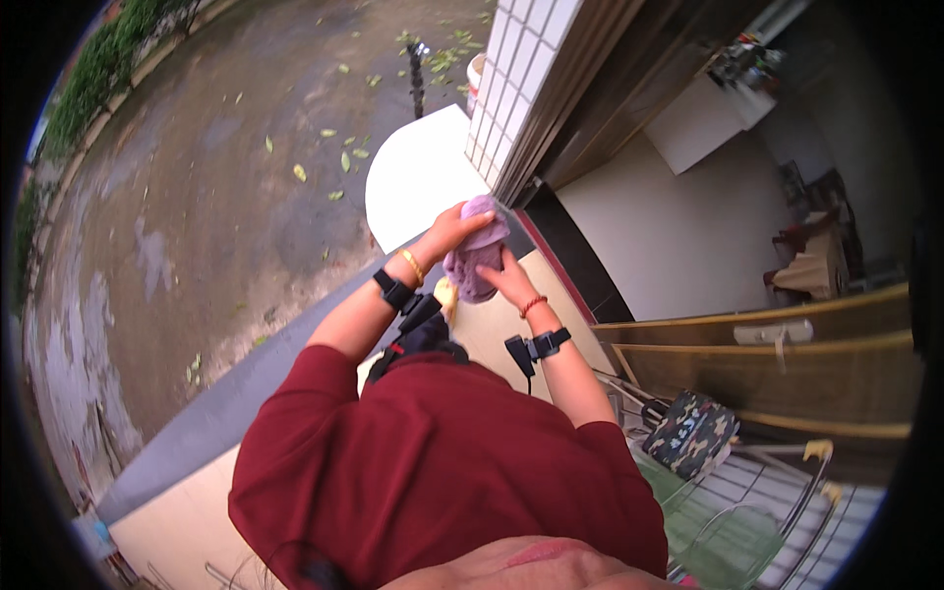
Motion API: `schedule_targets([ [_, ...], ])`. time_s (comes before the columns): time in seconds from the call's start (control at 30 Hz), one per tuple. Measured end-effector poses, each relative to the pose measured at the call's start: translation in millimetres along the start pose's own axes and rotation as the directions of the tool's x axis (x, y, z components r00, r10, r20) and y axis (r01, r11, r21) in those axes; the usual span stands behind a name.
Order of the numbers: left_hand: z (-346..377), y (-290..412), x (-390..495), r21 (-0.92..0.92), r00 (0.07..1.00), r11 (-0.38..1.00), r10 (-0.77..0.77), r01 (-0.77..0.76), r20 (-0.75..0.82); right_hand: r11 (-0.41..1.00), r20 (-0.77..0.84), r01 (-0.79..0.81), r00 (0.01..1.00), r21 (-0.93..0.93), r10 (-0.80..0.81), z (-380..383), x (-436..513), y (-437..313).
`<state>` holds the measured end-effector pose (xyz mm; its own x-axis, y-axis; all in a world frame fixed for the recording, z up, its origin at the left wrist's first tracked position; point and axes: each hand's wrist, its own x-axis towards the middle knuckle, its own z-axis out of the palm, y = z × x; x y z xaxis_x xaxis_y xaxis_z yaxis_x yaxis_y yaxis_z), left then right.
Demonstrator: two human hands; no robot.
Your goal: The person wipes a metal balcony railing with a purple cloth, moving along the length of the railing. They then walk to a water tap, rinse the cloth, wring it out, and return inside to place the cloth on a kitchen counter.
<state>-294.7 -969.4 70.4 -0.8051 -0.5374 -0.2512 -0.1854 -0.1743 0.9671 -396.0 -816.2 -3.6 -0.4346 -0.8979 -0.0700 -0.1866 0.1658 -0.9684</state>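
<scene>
A bunched purple cloth (pixel 478 254) is between my two hands, in front of my body. My left hand (pixel 459 227) grips its upper part, with the thumb laid across it. At its lower right side, my right hand (pixel 507 276) holds it with thumb and fingers. Just beyond the cloth is a white board or tabletop (pixel 420 177) with a rounded edge. A pale yellow object (pixel 446 295), partly hidden, shows below the cloth; I cannot tell what it is.
A white-tiled wall edge (pixel 509 88) and an open doorway with a dark red sill (pixel 557 269) stand to the right. Wet ground with leaves (pixel 299 172) lies left, beyond a grey step edge (pixel 243 354). A metal-framed rack (pixel 807 509) with a camouflage bag (pixel 691 434) is at the lower right.
</scene>
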Motion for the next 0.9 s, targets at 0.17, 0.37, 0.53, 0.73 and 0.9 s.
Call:
schedule_targets([
  [0.17,-4,3,99,0.054,0.983,0.993,-0.113,0.106,0.141,0.950,0.211,-0.307,0.934,0.062,0.288,-41,81,20],
  [0.37,51,-15,185,0.695,0.945,0.649,0.123,-0.308,0.304,0.861,0.153,-0.385,0.879,-0.332,0.452,-120,160,96],
  [0.53,40,-26,239,0.700,0.948,0.652,0.103,-0.292,0.300,0.911,0.352,-0.202,0.875,-0.359,0.333,-143,230,146],
  [0.73,-30,-16,306,0.704,0.999,0.710,-0.011,-0.021,0.041,0.882,0.561,-0.071,0.747,-0.465,0.355,-114,357,154],
  [0.9,-122,-15,355,0.343,0.911,0.889,-0.164,0.302,-0.379,0.906,0.676,-0.058,0.647,-0.419,0.354,-85,469,108],
])
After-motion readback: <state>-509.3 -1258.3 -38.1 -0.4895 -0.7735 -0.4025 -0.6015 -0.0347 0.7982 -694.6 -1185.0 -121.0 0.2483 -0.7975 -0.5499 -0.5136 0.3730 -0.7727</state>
